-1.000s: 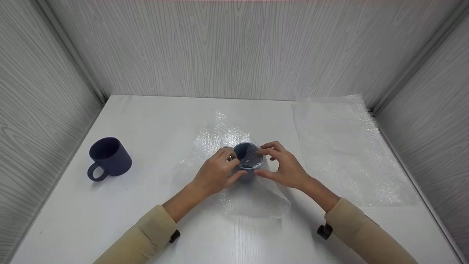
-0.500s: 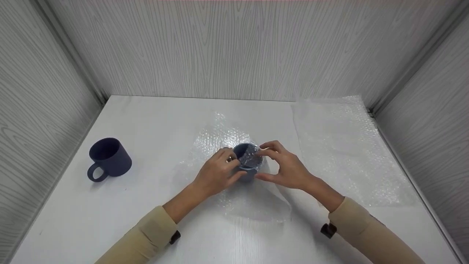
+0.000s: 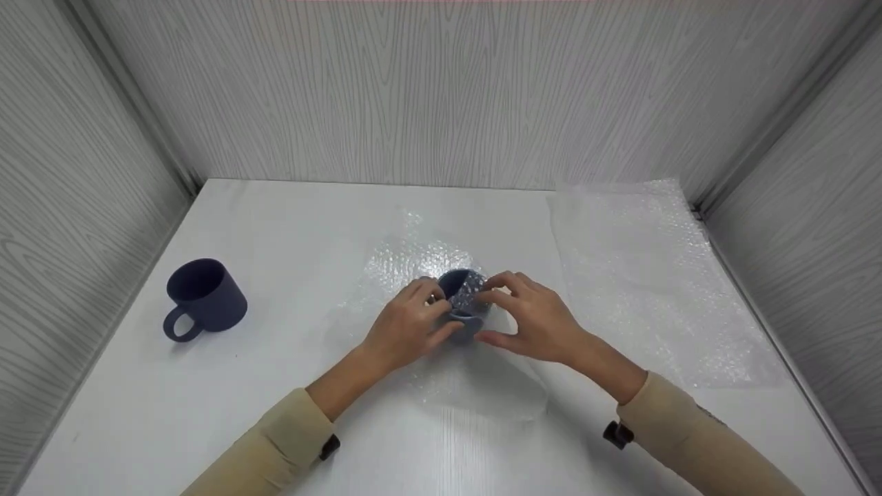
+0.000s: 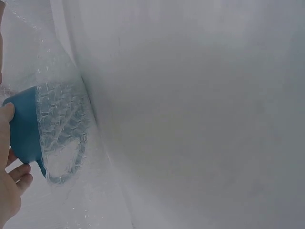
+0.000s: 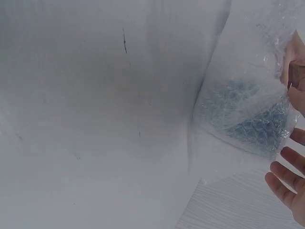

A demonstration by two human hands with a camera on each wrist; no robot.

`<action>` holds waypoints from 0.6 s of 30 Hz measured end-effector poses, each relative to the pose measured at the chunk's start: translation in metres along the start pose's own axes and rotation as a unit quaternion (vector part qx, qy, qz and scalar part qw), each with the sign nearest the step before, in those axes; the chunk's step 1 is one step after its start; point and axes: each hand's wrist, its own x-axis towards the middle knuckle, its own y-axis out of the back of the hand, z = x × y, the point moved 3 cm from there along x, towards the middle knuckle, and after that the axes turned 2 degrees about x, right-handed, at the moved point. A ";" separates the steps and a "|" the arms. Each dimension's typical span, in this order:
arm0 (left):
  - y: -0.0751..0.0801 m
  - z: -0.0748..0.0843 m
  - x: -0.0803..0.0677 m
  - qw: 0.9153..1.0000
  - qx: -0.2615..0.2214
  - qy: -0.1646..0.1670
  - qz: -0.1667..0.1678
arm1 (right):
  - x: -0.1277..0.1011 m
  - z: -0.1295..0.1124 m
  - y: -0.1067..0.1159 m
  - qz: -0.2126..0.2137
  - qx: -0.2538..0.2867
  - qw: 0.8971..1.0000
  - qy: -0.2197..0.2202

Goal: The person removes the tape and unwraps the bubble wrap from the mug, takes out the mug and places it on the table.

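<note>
dark blue ceramic mug (image 3: pixel 463 303) stands upright near the middle of the white desk (image 3: pixel 289 227), on a clear sheet of bubble wrap (image 3: pixel 475 386) that spreads under it and toward the person. part of that sheet is drawn up over the mug's right side and rim, covering it in bubbles.

left hand (image 3: pixel 408 327) sits against the mug's left side, fingers curled round the wall, thumb low at the front: grasping the mug. in the left wrist view the mug (image 4: pixel 28 131) shows bare blue next to the hand (image 4: pixel 8 191), and its handle is seen through the wrap (image 4: pixel 66 138).

right hand (image 3: pixel 541 318) is just right of the mug, fingertips at the rim pinching the lifted wrap, thumb lower and forward. in the right wrist view the wrapped mug (image 5: pixel 248 119) lies just above the hand's (image 5: pixel 293 181) spread lower fingers, film bunched tight over the blue.

both sleeves are beige, with a dark strap at each wrist.

second dark blue mug with a loop handle (image 3: pixel 203 297) stands upright well apart on the desk's left side, handle toward the near-left, unwrapped.

another flat sheet of bubble wrap (image 3: pixel 648 275) lies along the right side of the desk, reaching the back right corner. pale grey wood-grain walls (image 3: pixel 441 89) close in on three sides.
</note>
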 end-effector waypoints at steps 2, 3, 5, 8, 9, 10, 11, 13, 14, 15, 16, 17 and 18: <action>0.000 0.000 0.000 1.000 0.002 0.000 0.003 | 0.000 -0.003 -0.002 0.007 -0.023 1.000 0.012; 0.000 0.000 -0.001 1.000 0.003 0.000 0.004 | -0.001 -0.004 -0.003 0.010 -0.029 0.999 0.016; 0.000 0.000 0.000 1.000 0.004 -0.002 0.006 | 0.000 -0.005 -0.003 0.012 -0.037 0.999 0.023; 0.001 0.000 0.000 1.000 0.001 -0.002 0.005 | 0.000 -0.006 -0.003 0.011 -0.039 0.999 0.026; 0.001 0.000 -0.001 1.000 0.000 -0.002 0.004 | 0.000 -0.006 -0.004 0.009 -0.040 0.999 0.025; 0.000 0.000 -0.001 1.000 0.000 -0.002 0.003 | 0.000 -0.006 -0.004 0.007 -0.041 0.999 0.024; 0.000 0.000 -0.001 1.000 -0.001 -0.002 0.002 | 0.000 -0.006 -0.004 0.005 -0.043 0.999 0.023; 0.001 0.000 -0.001 1.000 0.000 -0.002 0.001 | 0.000 -0.006 -0.004 0.003 -0.046 0.999 0.020; 0.001 0.000 0.000 1.000 -0.001 -0.002 0.002 | 0.000 -0.006 -0.004 0.002 -0.047 0.999 0.020; 0.001 0.000 0.000 1.000 -0.001 -0.002 0.003 | 0.001 -0.006 -0.004 0.002 -0.049 0.999 0.019; 0.001 0.000 0.000 1.000 0.000 -0.002 0.004 | 0.001 -0.006 -0.003 0.002 -0.049 0.999 0.018; 0.001 0.000 0.000 1.000 0.001 -0.003 0.004 | 0.001 -0.006 -0.003 0.004 -0.049 0.999 0.018; 0.001 0.000 0.000 1.000 0.001 -0.004 0.005 | 0.001 -0.006 -0.002 0.006 -0.049 0.999 0.018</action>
